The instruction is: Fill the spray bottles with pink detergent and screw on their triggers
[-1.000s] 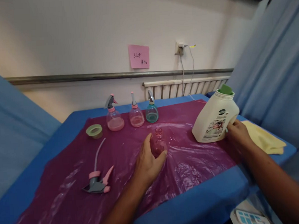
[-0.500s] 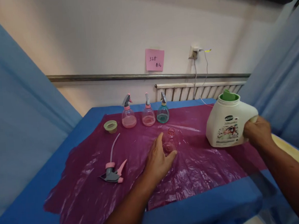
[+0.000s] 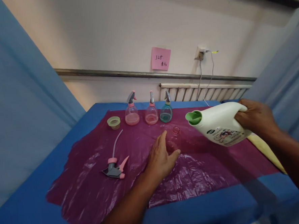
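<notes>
One jug (image 3: 215, 118) now tipped toward nine o'clock, right hand (image 3: 257, 115) gripping it, left hand (image 3: 161, 156) curled round one pink bottle (image 3: 173, 141), three sprayers (image 3: 151, 118) at twelve

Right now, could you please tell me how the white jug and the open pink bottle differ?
The white jug is opaque, while the open pink bottle is see-through. The jug is tilted in the right hand; the bottle stands upright, cupped by the left hand. The jug is clearly larger and has a green spout in its mouth, whereas the bottle's mouth is bare. Both are uncapped.
</notes>
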A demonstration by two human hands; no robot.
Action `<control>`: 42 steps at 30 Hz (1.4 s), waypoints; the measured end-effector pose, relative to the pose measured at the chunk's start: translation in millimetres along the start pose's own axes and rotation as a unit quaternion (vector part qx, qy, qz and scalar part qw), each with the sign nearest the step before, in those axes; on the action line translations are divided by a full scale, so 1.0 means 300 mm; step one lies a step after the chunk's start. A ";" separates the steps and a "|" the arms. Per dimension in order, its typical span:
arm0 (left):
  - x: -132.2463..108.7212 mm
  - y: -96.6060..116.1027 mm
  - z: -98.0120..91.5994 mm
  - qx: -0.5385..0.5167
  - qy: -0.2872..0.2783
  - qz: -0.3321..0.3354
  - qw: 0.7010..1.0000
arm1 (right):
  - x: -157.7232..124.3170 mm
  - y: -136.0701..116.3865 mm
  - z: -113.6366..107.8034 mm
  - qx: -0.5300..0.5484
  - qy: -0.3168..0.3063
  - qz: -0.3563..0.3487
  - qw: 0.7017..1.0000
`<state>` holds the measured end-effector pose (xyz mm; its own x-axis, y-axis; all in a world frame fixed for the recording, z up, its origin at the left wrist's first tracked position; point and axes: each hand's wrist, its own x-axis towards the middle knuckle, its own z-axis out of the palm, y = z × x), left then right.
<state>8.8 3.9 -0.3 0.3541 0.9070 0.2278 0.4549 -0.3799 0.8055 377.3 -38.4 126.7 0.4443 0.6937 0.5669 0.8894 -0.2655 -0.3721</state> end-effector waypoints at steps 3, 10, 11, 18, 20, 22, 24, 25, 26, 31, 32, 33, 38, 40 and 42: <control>0.000 0.000 0.001 0.003 -0.004 0.000 1.000 | 0.019 -0.004 0.019 -0.083 -0.019 -0.027 0.996; -0.001 0.001 0.005 0.022 -0.012 0.003 1.000 | 0.053 -0.013 0.027 -0.174 -0.003 -0.087 0.981; 0.000 0.002 0.006 0.026 -0.009 0.002 1.000 | 0.056 -0.019 0.022 -0.186 -0.003 -0.090 0.978; 0.002 0.009 0.003 0.035 0.001 0.006 0.999 | 0.082 -0.051 -0.015 -0.242 0.006 -0.126 0.962; 0.001 0.006 0.004 0.036 0.004 0.009 0.999 | 0.090 -0.054 -0.024 -0.255 0.005 -0.137 0.957; 0.000 0.003 0.006 0.035 0.004 0.013 0.999 | 0.097 -0.056 -0.033 -0.261 0.004 -0.147 0.954; 0.000 0.000 0.008 0.033 0.000 0.017 0.999 | 0.102 -0.060 -0.041 -0.266 0.010 -0.155 0.952; 0.000 0.000 0.009 0.032 -0.001 0.019 0.999 | 0.104 -0.062 -0.046 -0.268 0.013 -0.157 0.950; 0.000 -0.001 0.010 0.031 -0.002 0.020 0.999 | 0.107 -0.064 -0.050 -0.271 0.014 -0.158 0.949; -0.001 -0.002 0.011 0.027 0.000 0.028 0.999 | 0.115 -0.077 -0.071 -0.291 -0.009 -0.161 0.943; -0.002 -0.003 0.011 0.025 0.001 0.029 0.999 | 0.116 -0.081 -0.075 -0.297 -0.010 -0.161 0.941; -0.002 -0.003 0.011 0.025 0.002 0.030 0.999 | 0.115 -0.086 -0.078 -0.303 -0.011 -0.160 0.940; -0.004 -0.003 0.011 0.030 0.008 0.035 0.999 | 0.115 -0.099 -0.095 -0.297 -0.020 -0.163 0.941; -0.005 -0.002 0.012 0.034 0.008 0.037 0.999 | 0.118 -0.096 -0.100 -0.287 -0.011 -0.178 0.941; -0.005 -0.002 0.014 0.036 0.006 0.038 0.999 | 0.120 -0.092 -0.104 -0.278 0.006 -0.201 0.939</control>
<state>11.3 2.0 -3.4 0.3812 0.8766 0.2936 0.4847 -0.4599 0.7440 372.0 -27.0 180.2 0.0596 0.8057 0.5893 0.9031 -0.2951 0.3121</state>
